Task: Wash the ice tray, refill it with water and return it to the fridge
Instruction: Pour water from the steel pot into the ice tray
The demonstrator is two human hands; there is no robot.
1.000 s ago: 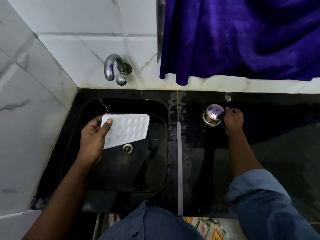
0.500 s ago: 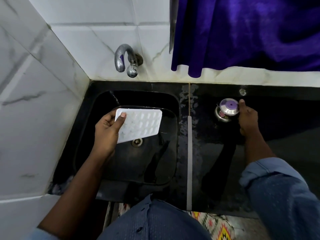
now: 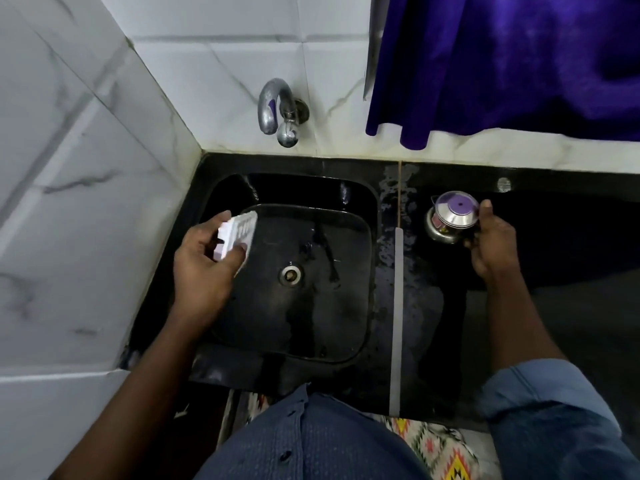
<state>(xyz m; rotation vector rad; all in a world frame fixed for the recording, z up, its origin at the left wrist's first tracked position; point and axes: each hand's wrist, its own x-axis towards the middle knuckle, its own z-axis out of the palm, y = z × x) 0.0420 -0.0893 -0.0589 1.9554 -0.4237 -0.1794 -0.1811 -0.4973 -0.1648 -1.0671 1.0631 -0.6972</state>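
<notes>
Your left hand (image 3: 204, 268) is gripping the ice tray (image 3: 242, 228), tilted at nine o'clock of the sink (image 3: 367, 271) (rinsed, I'd judge); your right hand (image 3: 491, 244) is clasping the steel pot (image 3: 450, 216) at three o'clock. Refilling and fridge are waiting.

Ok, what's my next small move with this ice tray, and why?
Probably lift the steel pot over to the sink: your right hand grips it, your left hand holds the ice tray tilted over the sink, and no water runs from the tap.
</notes>
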